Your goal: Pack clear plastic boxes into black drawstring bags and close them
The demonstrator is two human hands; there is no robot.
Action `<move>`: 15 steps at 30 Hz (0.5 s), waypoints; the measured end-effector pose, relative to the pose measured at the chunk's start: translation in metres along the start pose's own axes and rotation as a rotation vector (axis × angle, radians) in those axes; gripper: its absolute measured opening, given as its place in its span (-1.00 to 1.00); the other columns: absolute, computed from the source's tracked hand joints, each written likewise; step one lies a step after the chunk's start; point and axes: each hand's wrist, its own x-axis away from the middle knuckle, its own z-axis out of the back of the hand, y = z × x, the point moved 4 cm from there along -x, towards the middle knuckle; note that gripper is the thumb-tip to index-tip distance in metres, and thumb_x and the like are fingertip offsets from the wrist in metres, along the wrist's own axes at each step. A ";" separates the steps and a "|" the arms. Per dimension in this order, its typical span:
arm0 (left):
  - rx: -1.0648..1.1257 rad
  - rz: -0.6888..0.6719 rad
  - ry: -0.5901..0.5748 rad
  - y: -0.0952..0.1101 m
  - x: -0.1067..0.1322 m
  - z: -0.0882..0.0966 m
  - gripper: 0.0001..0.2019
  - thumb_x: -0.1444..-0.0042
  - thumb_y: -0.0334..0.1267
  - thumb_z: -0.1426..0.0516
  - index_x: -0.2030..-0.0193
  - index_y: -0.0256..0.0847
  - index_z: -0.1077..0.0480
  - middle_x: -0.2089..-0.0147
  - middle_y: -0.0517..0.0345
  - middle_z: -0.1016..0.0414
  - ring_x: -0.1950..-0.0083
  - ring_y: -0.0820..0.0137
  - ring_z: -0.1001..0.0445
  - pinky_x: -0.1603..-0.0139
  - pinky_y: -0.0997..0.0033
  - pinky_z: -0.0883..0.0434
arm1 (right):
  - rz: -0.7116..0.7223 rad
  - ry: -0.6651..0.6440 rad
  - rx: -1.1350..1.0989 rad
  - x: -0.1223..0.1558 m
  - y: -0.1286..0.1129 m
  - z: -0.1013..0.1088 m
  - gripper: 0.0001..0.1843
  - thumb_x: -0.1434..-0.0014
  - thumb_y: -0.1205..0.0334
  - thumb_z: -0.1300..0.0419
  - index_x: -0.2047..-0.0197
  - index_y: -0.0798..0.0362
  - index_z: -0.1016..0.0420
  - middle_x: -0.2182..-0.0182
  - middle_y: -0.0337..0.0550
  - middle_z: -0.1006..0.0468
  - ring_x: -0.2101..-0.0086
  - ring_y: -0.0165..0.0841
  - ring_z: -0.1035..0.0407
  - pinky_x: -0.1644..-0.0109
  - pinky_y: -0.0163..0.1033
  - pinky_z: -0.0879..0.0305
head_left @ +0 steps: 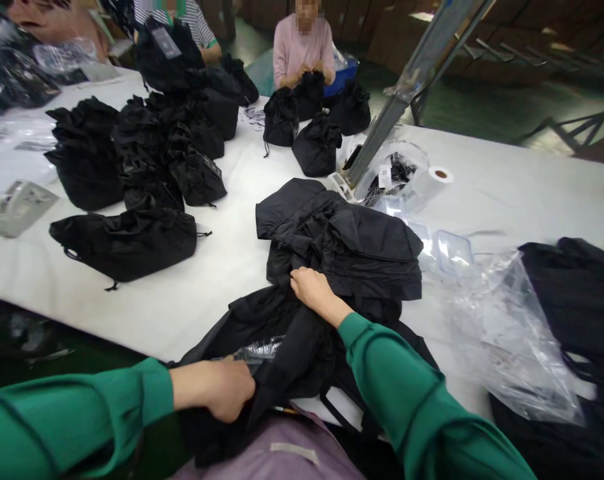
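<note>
A black drawstring bag (277,360) hangs over the near table edge with its mouth toward me. My left hand (222,390) is closed in a fist on the bag's near edge. My right hand (315,293) is curled over a folded black garment (342,243) and presses it at the bag's mouth; its fingertips are tucked into the fabric. A crinkled clear plastic piece (259,348) shows inside the bag opening. Both my sleeves are green.
Several stuffed black drawstring bags (127,243) lie on the white table (207,293) at left and back. Clear plastic bags (512,333) and more black garments (577,293) lie right. A paper roll (435,180) stands by a metal post (407,93). Two people sit across.
</note>
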 end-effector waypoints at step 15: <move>-0.412 -0.076 0.202 -0.033 -0.103 -0.011 -0.27 0.10 -0.66 -0.18 -0.13 0.21 -0.41 -0.45 0.12 0.03 -0.41 -0.26 0.16 -0.24 -0.57 0.17 | 0.495 -0.223 0.169 0.161 -0.075 -0.059 -0.70 -0.17 0.27 -0.18 0.03 0.21 -0.40 0.28 0.04 -0.56 0.33 -0.18 -0.47 0.31 -0.12 -0.40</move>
